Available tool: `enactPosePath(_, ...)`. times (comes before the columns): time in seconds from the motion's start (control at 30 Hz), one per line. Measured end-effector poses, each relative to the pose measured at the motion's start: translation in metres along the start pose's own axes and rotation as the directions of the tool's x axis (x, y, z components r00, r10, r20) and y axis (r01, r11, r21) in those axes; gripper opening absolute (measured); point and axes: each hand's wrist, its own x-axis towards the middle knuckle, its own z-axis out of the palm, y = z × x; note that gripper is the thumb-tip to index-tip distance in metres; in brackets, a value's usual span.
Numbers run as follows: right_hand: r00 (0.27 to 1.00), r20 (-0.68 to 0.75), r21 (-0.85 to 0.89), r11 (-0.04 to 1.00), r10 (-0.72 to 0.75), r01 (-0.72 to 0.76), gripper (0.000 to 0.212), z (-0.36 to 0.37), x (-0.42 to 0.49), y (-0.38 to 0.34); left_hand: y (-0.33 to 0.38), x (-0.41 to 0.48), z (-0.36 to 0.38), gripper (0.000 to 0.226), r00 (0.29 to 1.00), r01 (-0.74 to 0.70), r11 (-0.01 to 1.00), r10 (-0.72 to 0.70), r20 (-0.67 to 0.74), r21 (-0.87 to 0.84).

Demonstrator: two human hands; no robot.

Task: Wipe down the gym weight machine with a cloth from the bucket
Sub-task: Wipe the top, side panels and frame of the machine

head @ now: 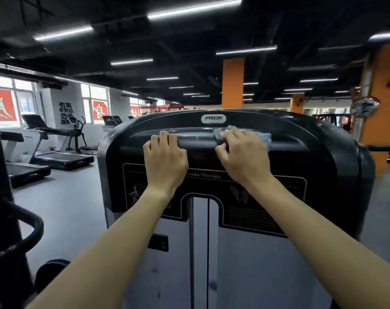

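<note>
Left hand (165, 159): fingers curled over the top ledge of the Precor weight machine (323, 157).
Right hand (243, 157): grips a blue-grey cloth (264, 137) against that ledge.

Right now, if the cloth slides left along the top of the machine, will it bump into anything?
Yes. The left grip holds the top ridge of the machine, left of the cloth, right in that path. Only bare ridge lies between them. The right grip holds the cloth.
</note>
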Motion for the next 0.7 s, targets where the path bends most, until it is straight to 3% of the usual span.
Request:
enactPosePath(0.07,0.992,-0.030,-0.087,0.989,0.121,-0.123,0.040,0.010,0.006,-0.018,-0.009,0.001,0.008,0.016,0.999,-0.035,0.998,0.033,-0.043,-0.056)
enactPosePath(0.13,0.990,0.026,-0.145,0.980,0.142,-0.137,0.052,0.027,0.018,-0.047,-0.015,0.002,0.014,0.015,0.995,-0.071,0.991,0.063,-0.075,-0.111)
enactPosePath(0.27,0.976,0.216,-0.115,0.992,-0.031,0.057,0.064,0.047,0.027,-0.090,-0.033,-0.001,0.021,0.013,0.975,-0.201,0.955,0.173,-0.142,-0.217)
enactPosePath(0.37,0.957,0.245,-0.063,0.983,-0.154,0.174,0.059,0.041,0.019,-0.083,-0.053,0.000,0.021,0.014,0.957,-0.280,0.914,0.243,-0.157,-0.293)
enactPosePath(0.47,1.000,0.008,-0.115,0.993,-0.009,0.009,0.046,0.031,0.000,-0.059,-0.065,0.003,0.017,0.014,0.946,-0.323,0.879,0.285,-0.156,-0.352)
enactPosePath(0.57,0.953,-0.155,-0.196,0.937,0.262,-0.290,0.031,0.035,-0.002,-0.071,-0.081,0.001,0.016,0.015,0.948,-0.315,0.869,0.273,-0.162,-0.381)
enactPosePath(0.63,0.926,-0.158,-0.210,0.905,0.342,-0.370,0.029,0.048,0.013,-0.095,-0.095,-0.003,0.015,0.016,0.951,-0.305,0.870,0.260,-0.165,-0.388)
enactPosePath(0.7,0.958,-0.049,-0.227,0.931,0.283,-0.287,0.040,0.064,0.026,-0.123,-0.108,-0.005,0.011,0.016,0.955,-0.291,0.880,0.247,-0.162,-0.376)
